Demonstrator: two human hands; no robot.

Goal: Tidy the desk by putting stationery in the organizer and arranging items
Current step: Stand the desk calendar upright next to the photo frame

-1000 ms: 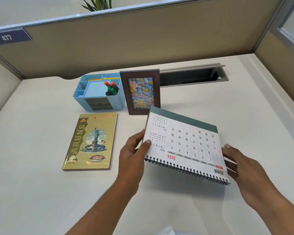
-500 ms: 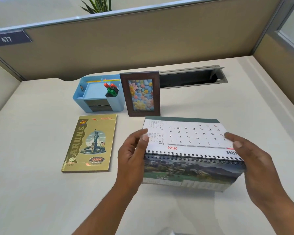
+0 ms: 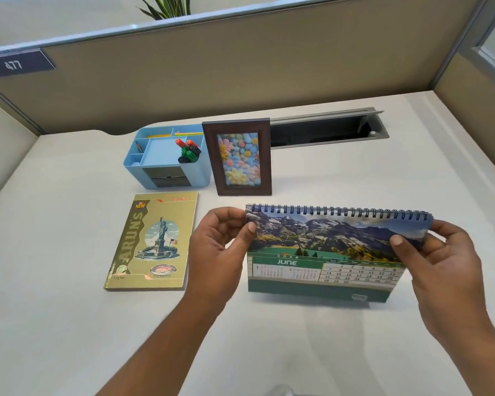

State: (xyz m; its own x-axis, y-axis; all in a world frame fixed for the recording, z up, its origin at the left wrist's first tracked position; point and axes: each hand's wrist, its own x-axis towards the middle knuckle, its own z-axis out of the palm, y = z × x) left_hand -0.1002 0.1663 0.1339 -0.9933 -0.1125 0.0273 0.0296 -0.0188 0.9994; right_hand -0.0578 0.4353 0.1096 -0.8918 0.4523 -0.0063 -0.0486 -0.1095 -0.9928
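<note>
A spiral-bound desk calendar [image 3: 323, 252] with a mountain picture and a June page faces me, upright, spiral at the top, held just above the white desk [image 3: 55, 324]. My left hand [image 3: 220, 252] pinches its upper left corner and my right hand [image 3: 446, 267] pinches its upper right corner. Behind it, a blue organizer [image 3: 195, 172] holds red and green markers [image 3: 187, 151] and a pencil. A brown picture frame [image 3: 237, 158] with flowers stands beside the organizer. A gold notebook [image 3: 152, 241] lies flat to the left of my left hand.
An open cable slot [image 3: 326, 132] is sunk into the desk behind the frame. Beige partition walls [image 3: 240, 70] close the desk at the back and on both sides. A plant shows above the back partition.
Both hands have flipped the calendar over: its spiral edge went from near me to the top, and the picture side with June now faces me instead of the upside-down date page.
</note>
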